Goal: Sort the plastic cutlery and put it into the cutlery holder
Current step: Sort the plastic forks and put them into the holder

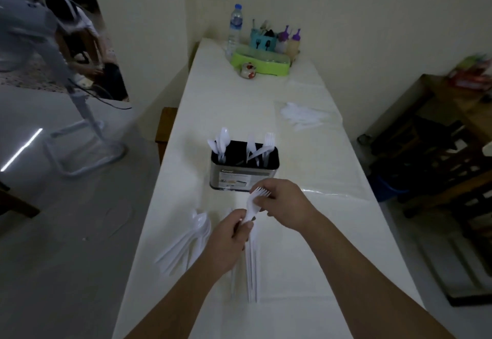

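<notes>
White plastic forks, a small bundle, are held between both hands above a white-covered table. The handles are gripped by the curled fingers of the left hand, while the tined ends are pinched by the curled fingers and thumb of the right hand. Just beyond the right fingertips a metal cutlery holder with a black interior is stood upright; white spoons are lodged in its left compartment, and forks and knives in its right. Beside the left fingers, on the outer side, a loose heap of spoons is laid flat on the cloth. Directly beneath the left hand a row of further white cutlery pieces is laid; their type cannot be told. Well beyond the holder, past the right fingers, a clear bag of white cutlery is laid.
</notes>
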A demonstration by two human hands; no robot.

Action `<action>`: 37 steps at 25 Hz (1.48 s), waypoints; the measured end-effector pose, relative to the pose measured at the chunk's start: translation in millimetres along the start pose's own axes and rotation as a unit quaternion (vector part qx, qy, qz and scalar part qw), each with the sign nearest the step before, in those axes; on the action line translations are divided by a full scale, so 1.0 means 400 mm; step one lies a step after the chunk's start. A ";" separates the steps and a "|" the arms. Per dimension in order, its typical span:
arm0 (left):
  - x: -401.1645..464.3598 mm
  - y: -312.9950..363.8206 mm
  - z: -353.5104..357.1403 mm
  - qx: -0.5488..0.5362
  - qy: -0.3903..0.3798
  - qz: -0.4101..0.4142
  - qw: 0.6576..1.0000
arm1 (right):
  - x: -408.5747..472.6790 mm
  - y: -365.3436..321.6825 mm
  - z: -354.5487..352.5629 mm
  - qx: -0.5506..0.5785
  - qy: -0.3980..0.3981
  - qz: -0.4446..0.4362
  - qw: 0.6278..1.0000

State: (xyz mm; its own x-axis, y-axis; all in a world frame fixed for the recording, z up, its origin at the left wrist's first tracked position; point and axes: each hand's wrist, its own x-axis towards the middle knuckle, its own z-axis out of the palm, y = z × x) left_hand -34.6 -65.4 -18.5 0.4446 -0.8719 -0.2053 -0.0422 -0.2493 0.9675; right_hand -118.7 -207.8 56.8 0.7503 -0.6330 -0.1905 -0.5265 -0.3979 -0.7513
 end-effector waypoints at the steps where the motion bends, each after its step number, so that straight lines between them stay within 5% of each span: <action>1: 0.013 0.009 0.003 -0.004 0.005 0.005 1.000 | 0.006 -0.010 -0.016 -0.018 0.000 -0.008 1.000; 4: 0.069 0.045 0.005 0.033 0.041 0.042 0.998 | 0.028 -0.034 -0.073 -0.066 0.041 -0.034 0.996; 8: 0.138 0.082 -0.016 0.134 0.160 0.080 0.975 | 0.071 -0.061 -0.192 -0.063 0.208 -0.057 0.974; 12: 0.201 0.085 -0.029 0.418 0.183 0.187 0.870 | 0.121 -0.076 -0.282 -0.103 0.307 -0.076 0.943; 14: 0.231 0.087 -0.025 0.504 0.149 0.173 0.833 | 0.149 -0.069 -0.280 -0.135 0.303 -0.100 0.938; 18: 0.256 0.092 -0.015 0.559 0.107 0.126 0.813 | 0.199 -0.026 -0.237 -0.186 0.256 -0.091 0.944; 26: 0.254 0.071 -0.018 0.572 0.086 0.131 0.805 | 0.278 0.073 -0.136 -0.255 0.136 -0.041 0.956; 37: 0.251 0.090 -0.033 0.572 0.046 0.121 0.810 | 0.299 0.082 -0.095 -0.176 0.150 0.044 0.972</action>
State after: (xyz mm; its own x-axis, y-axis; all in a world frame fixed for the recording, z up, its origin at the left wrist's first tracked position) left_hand 20.2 -156.3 -2.2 0.3624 -0.9314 0.0325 -0.9161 -0.3497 0.1960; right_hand -61.5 -321.8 33.4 0.5732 -0.8193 -0.0126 -0.7275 -0.5018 -0.4678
